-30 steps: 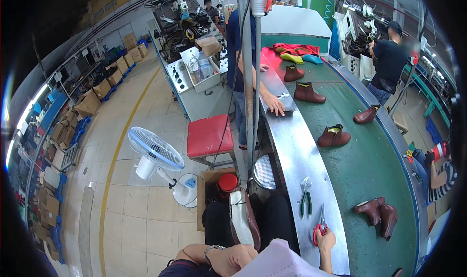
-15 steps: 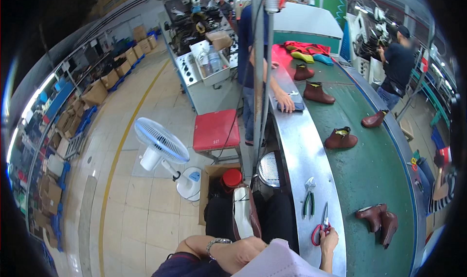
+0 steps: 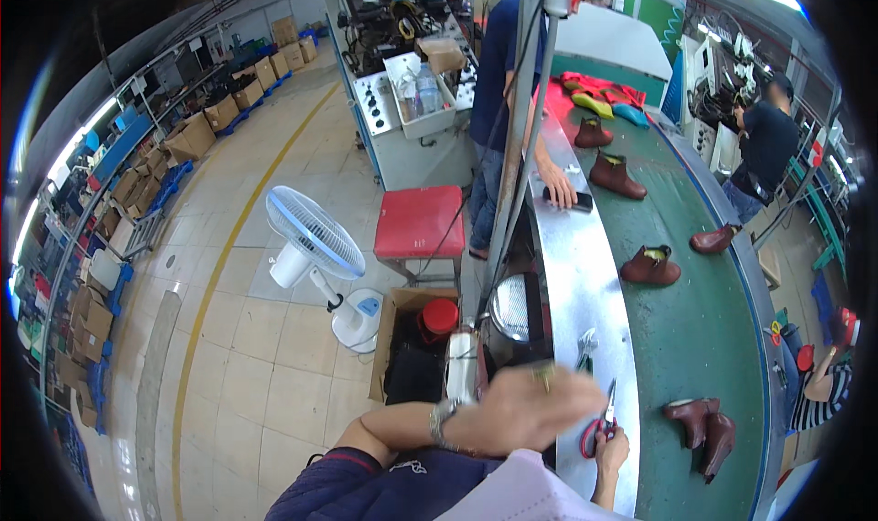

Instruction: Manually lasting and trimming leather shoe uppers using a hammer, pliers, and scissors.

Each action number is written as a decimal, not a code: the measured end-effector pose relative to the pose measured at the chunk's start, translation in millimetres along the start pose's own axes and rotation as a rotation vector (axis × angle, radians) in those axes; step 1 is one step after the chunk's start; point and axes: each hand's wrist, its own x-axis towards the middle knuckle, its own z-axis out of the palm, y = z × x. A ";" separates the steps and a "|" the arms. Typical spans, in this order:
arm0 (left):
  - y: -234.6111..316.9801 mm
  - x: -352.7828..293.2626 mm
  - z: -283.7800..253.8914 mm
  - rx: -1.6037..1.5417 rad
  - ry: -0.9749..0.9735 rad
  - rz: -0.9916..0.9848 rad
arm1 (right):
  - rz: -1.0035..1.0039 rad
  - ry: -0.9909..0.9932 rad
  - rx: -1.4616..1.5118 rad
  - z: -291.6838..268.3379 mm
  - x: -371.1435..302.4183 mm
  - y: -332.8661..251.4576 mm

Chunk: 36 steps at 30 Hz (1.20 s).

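My right hand (image 3: pixel 611 450) rests on the shiny metal ledge (image 3: pixel 585 274) beside the green conveyor belt (image 3: pixel 722 320) and grips red-handled scissors (image 3: pixel 599 422), blades pointing away from me. My left hand (image 3: pixel 530 404), with a wristwatch and a ring, reaches across my body and hovers blurred just left of the scissors; its grip is unclear. A pair of brown ankle boots (image 3: pixel 704 427) lies on the belt right of my right hand. Small pliers (image 3: pixel 585 347) lie on the ledge just beyond my hands.
More brown boots (image 3: pixel 651 267) ride the belt farther off. A person in blue (image 3: pixel 498 73) leans a hand on the ledge by a pole (image 3: pixel 514 146). A red stool (image 3: pixel 419 221), a floor fan (image 3: pixel 313 237) and an open carton (image 3: pixel 407 347) stand to my left.
My left forearm has risen and swung right across my body, bringing the hand next to the scissors. My right hand stays on the ledge with the scissors.
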 end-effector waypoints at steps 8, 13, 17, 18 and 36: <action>-84.2 32.2 -28.4 -0.634 0.495 -0.606 | -0.097 0.044 0.018 -11.0 8.2 -13.2; -98.0 13.3 -29.5 -0.656 0.515 -0.621 | -0.051 0.009 -0.011 -16.4 2.5 -15.1; -91.8 4.4 -28.3 -0.657 0.530 -0.645 | 0.019 -0.101 -0.007 -24.9 -4.5 -16.7; -90.5 2.7 -28.0 -0.653 0.549 -0.657 | 0.022 -0.105 -0.011 -24.3 -5.5 -14.9; -119.5 -182.4 -73.2 0.721 0.091 -1.062 | -0.298 0.073 -0.059 27.7 87.5 -128.6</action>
